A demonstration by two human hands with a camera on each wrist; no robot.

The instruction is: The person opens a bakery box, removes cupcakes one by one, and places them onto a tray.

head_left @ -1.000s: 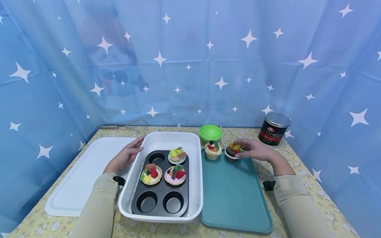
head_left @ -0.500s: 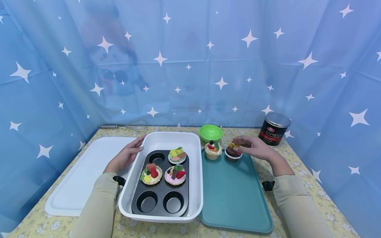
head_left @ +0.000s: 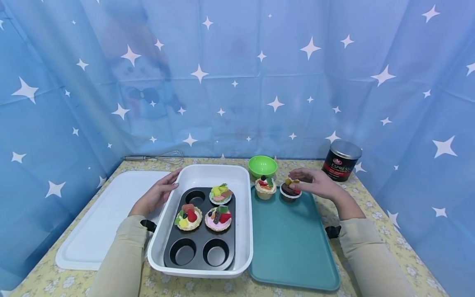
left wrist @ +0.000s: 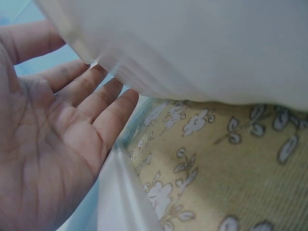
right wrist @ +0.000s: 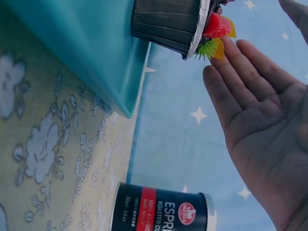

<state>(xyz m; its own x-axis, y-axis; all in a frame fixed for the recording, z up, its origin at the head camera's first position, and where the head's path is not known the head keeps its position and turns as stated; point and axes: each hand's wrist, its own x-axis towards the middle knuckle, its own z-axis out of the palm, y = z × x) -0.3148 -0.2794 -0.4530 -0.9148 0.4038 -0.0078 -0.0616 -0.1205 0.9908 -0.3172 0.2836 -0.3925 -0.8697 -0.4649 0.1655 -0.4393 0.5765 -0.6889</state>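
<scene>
My left hand (head_left: 159,194) rests straight fingers against the outer left wall of a white rectangular tub (head_left: 245,231); the left wrist view shows its fingertips at the tub's side. A black muffin tin (head_left: 199,252) lies inside the tub, bearing several cups. Three fruit-topped tarts sit in it: a cream one (head_left: 188,218), a pink one (head_left: 218,219) and a yellow-topped one (head_left: 221,194). My right hand (head_left: 319,183) hovers with extended fingers close beside the topping of a chocolate cupcake (right wrist: 166,21), which stands upright on a teal tray (head_left: 293,243). Left of it stands a cream cupcake (head_left: 265,189).
Behind the tray is a green bowl (head_left: 262,166). An espresso tin (head_left: 341,161) stands at the back right. A white board (head_left: 100,222) lies left of the tub, partly under my left arm. A whisk (head_left: 156,157) lies along the back edge, before a blue starry curtain (head_left: 237,82).
My right hand's thumb and fingers have risen from around the chocolate cupcake to its topping, showing more of the cake. The left hand and the tub stay put.
</scene>
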